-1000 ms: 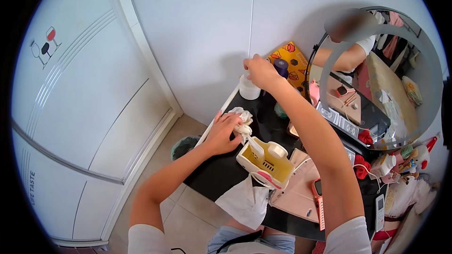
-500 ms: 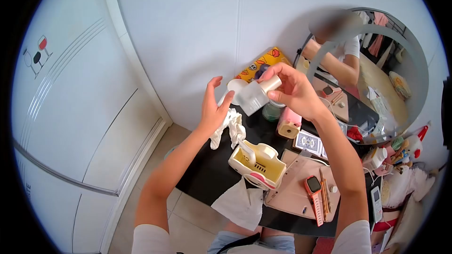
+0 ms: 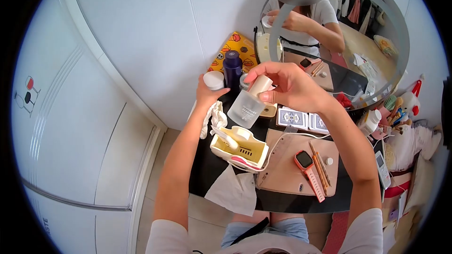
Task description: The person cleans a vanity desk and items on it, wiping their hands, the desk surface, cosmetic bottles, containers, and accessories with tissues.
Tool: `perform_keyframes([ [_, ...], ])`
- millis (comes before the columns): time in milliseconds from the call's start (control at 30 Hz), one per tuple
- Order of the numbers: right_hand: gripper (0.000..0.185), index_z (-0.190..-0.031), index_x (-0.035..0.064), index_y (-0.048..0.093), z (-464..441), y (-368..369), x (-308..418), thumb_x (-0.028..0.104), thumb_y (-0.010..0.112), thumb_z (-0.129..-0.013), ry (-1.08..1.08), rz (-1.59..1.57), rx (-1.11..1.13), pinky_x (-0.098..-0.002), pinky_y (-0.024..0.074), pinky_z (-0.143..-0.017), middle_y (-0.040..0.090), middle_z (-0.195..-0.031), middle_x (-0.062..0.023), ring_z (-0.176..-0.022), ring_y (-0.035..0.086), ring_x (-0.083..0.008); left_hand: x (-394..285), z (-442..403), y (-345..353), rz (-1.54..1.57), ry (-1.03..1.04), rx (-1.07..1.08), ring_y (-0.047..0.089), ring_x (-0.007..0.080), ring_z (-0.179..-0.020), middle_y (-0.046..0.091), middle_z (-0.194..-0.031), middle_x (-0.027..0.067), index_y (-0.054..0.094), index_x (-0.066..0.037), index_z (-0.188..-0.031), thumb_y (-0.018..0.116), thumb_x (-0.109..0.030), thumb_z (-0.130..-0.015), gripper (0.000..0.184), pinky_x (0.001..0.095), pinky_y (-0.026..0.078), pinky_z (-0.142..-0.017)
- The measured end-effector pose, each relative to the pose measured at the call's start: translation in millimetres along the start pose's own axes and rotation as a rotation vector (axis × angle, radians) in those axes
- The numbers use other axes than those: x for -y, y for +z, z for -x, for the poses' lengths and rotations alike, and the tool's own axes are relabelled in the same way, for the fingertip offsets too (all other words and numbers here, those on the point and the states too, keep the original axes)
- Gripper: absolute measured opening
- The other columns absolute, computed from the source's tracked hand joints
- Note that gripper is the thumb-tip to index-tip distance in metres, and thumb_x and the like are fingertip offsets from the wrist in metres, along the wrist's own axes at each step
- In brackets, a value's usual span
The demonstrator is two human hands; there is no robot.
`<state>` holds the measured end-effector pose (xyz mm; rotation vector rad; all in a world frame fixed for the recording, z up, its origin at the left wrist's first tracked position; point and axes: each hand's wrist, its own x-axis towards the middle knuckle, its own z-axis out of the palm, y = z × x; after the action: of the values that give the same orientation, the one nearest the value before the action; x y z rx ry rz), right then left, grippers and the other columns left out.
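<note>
Frosted see-through bottle with a cream cylindrical cap (image 3: 246, 110): in the air over the glossy black table (image 3: 273, 201), tilted, cap end up and to the right. Risks, my read, big to small:

Table: crowded toward the back. Hasty set-down could clip a neighbour.

Round grey-rimmed mirror (image 3: 332, 42): stands behind the right hand. Careless swing of that arm could knock it.

Flat pale-pink case (image 3: 280, 164): bears loose items; a bump could scatter them.

Open cream plastic box with yellow inside (image 3: 223, 153): near the bottle, toward the person. If the bottle slips, it could hit the rim and chip or tip something.

Right hand (image 3: 294, 87): thumb and fingers pinched on the cap, not the body. Main failure mode: loose cap or slick fingers, body drops off. Can't tell how tight the cap is or how full the bottle is.

Left hand (image 3: 207, 95): curled at the squat white round-lidded jar (image 3: 213, 79). Can't tell if it grips or only touches. Not supporting the bottle.

Tall navy cylindrical bottle (image 3: 232, 68): just right of the jar, near the left thumb. Tall and slim; a nudge could topple it.

Jar: if pushed sideways, likely to bump the navy one.

Small white round cap (image 3: 329, 161): loose on the case, easiest to lose.
</note>
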<state>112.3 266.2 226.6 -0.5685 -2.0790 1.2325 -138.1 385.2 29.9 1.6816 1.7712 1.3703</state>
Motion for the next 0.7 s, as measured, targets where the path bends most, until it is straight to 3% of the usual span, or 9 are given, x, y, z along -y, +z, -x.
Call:
perform_keyframes([
  [200,0.029,-0.107,0.0017,0.056,12.4,-2.2,5.3,-0.002,0.063,-0.08,0.011,0.024,-0.023,-0.0277,0.0481,-0.079,0.062,-0.091,-0.0045,-0.086,0.057,-0.0105,-1.8,0.4,-9.1,0.013,-0.022,0.017,0.062,0.0287,-0.097,0.064,-0.1,0.0146,0.049,-0.004,-0.112,0.086,-0.031,-0.054,0.073,0.0376,0.048,-0.086],
  [433,0.029,-0.108,0.0026,0.056,34.4,-0.7,18.4,-0.002,0.063,-0.08,-0.029,0.151,-0.104,-0.0275,0.0483,-0.08,0.059,-0.095,-0.0049,-0.087,0.057,-0.0122,-31.5,15.8,-57.0,0.159,0.059,-0.113,0.059,0.0228,-0.1,0.061,-0.107,0.0117,0.049,-0.005,-0.112,0.083,-0.022,-0.061,0.064,0.0353,0.047,-0.085],
  [533,0.032,-0.111,0.0044,0.054,54.2,3.5,24.8,0.013,0.066,-0.082,0.071,0.182,-0.151,-0.0301,0.0482,-0.083,0.057,-0.103,-0.0028,-0.096,0.056,-0.013,-51.2,28.8,-100.8,0.583,-0.019,0.056,0.057,0.024,-0.103,0.059,-0.111,0.0119,0.047,-0.003,-0.118,0.081,-0.017,-0.063,0.065,0.0354,0.046,-0.088],
  [567,0.031,-0.11,0.0051,0.054,59.6,6.7,25.7,0.011,0.065,-0.083,0.074,0.16,-0.159,-0.0304,0.0483,-0.083,0.057,-0.104,-0.003,-0.097,0.056,-0.0131,-60.0,38.5,-117.6,0.706,-0.062,0.169,0.053,0.0278,-0.111,0.055,-0.119,0.0152,0.043,-0.002,-0.126,0.075,-0.019,-0.072,0.065,0.0392,0.044,-0.092],
  [667,0.029,-0.11,0.007,0.054,73.3,18.4,29.0,0.011,0.063,-0.083,0.106,0.112,-0.186,-0.0309,0.0483,-0.082,0.057,-0.104,-0.0032,-0.097,0.055,-0.013,-69.5,67.9,-144.9,1.311,-0.134,0.442,0.05,0.032,-0.116,0.05,-0.126,0.0183,0.038,-0.001,-0.132,0.067,-0.034,-0.077,0.07,0.0451,0.044,-0.095],
  [700,0.03,-0.111,0.0074,0.053,77.3,22.3,30.4,0.013,0.063,-0.084,0.131,0.11,-0.194,-0.0308,0.0481,-0.082,0.056,-0.105,-0.0029,-0.098,0.054,-0.0128,-85.3,78.9,-151.0,1.29,-0.073,0.5,0.054,0.0319,-0.105,0.054,-0.117,0.0169,0.039,0.001,-0.13,0.064,-0.058,-0.072,0.086,0.0442,0.046,-0.093],
])
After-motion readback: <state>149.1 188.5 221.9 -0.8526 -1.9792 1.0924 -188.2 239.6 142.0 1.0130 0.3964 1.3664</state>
